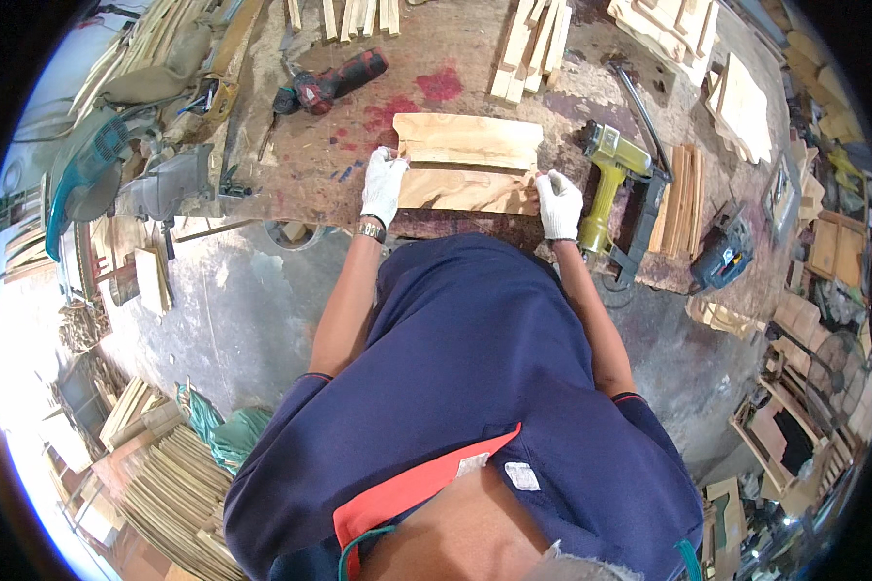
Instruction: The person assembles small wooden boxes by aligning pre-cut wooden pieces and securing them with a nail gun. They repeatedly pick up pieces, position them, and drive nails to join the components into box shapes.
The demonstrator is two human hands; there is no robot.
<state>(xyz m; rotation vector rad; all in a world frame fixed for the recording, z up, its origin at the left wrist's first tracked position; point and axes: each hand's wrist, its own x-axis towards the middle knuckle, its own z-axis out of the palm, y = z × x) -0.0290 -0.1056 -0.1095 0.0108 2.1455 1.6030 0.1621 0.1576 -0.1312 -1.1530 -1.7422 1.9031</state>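
Note:
Two pale wooden boards lie one beyond the other on the workbench in front of me: a far board (pixel 470 138) with shaped ends, and a near board (pixel 465 191) with wavy grain. My left hand (pixel 385 187), in a white glove, is closed at the left end where the boards meet. At the right end, my gloved right hand (pixel 559 204) pinches the wood with thumb and fingers. The fingertips partly cover both ends, so exactly which edge each one grips is hard to see. Just right of my right hand lies a green nail gun (pixel 606 184) with a black magazine.
A red and black cordless drill (pixel 334 82) lies at the far left of the workbench (pixel 300 165). Wood strips (pixel 533 48) are stacked at the back, with more strips (pixel 678 198) right of the nail gun. A jigsaw (pixel 722 254) sits near the right edge, a teal power saw (pixel 92 169) at left.

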